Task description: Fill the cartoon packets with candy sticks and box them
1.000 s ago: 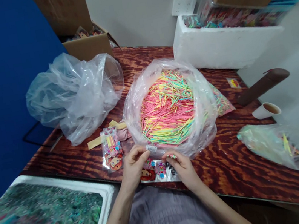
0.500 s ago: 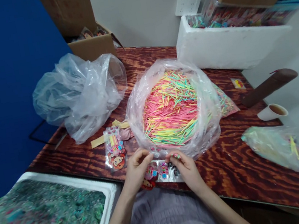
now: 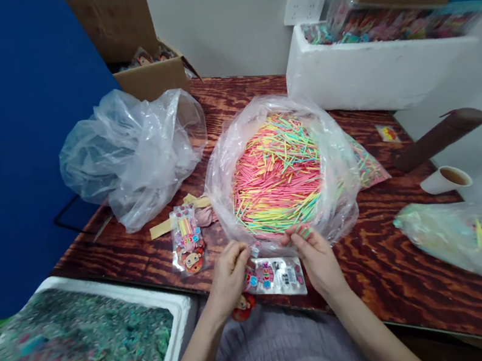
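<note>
A clear plastic bag [image 3: 218,175] stands rolled open in front of me, filled with thin pink, yellow and green sticks [image 3: 277,177]. Just below its near rim, my left hand [image 3: 229,273] is closed in a pinch at the top of a small printed packet with a red monkey face [image 3: 244,307], partly hidden behind the fingers. My right hand [image 3: 317,257] is closed on a few short coloured sticks [image 3: 305,231] at the bag's near rim. Between the hands, a silver printed packet [image 3: 288,276] lies at the table edge.
Filled monkey packets [image 3: 189,241] lie left of the bag. Crumpled plastic [image 3: 140,157] and a cardboard box [image 3: 152,79] stand behind. On the right are a paper cup [image 3: 435,182], a plastic bag of scraps [image 3: 445,239] and a white foam box [image 3: 344,77]. Another foam box [image 3: 179,308] sits lower left.
My right hand has moved right and a little up, away from the silver packet, which shows more fully now. My left hand stays nearly in place. The view has shifted slightly.
</note>
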A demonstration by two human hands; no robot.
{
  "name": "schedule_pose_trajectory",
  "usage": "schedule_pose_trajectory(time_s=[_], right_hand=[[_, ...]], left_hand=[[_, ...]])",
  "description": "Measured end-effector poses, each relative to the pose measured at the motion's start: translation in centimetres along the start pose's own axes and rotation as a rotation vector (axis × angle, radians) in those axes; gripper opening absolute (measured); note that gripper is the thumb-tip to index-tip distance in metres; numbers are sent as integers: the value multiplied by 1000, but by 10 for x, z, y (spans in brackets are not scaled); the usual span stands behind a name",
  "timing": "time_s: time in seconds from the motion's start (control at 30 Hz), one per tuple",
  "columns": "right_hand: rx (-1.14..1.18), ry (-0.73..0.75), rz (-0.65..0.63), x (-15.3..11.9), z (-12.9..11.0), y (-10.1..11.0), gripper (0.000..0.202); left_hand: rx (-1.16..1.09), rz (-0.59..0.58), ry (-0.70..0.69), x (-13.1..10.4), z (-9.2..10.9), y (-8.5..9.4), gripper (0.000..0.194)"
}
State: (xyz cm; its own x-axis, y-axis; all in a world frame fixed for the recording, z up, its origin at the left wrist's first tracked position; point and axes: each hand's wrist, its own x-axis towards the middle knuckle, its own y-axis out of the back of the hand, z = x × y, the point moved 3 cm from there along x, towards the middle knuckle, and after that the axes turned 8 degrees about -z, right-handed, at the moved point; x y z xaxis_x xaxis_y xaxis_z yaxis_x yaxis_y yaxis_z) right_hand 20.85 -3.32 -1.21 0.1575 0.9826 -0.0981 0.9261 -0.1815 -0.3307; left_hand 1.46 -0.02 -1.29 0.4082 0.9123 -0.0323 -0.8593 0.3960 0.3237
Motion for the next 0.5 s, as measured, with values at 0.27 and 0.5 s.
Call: schedule_pose_trajectory(time_s=[0.27, 0.5], right_hand=[[401, -72, -136, 35, -32, -38, 17], [313, -86, -235, 46, -31, -64, 21]], left_hand=[[-235, 198, 153, -4, -7, -8, 18], [-145, 213, 83, -7, -5, -6, 22]])
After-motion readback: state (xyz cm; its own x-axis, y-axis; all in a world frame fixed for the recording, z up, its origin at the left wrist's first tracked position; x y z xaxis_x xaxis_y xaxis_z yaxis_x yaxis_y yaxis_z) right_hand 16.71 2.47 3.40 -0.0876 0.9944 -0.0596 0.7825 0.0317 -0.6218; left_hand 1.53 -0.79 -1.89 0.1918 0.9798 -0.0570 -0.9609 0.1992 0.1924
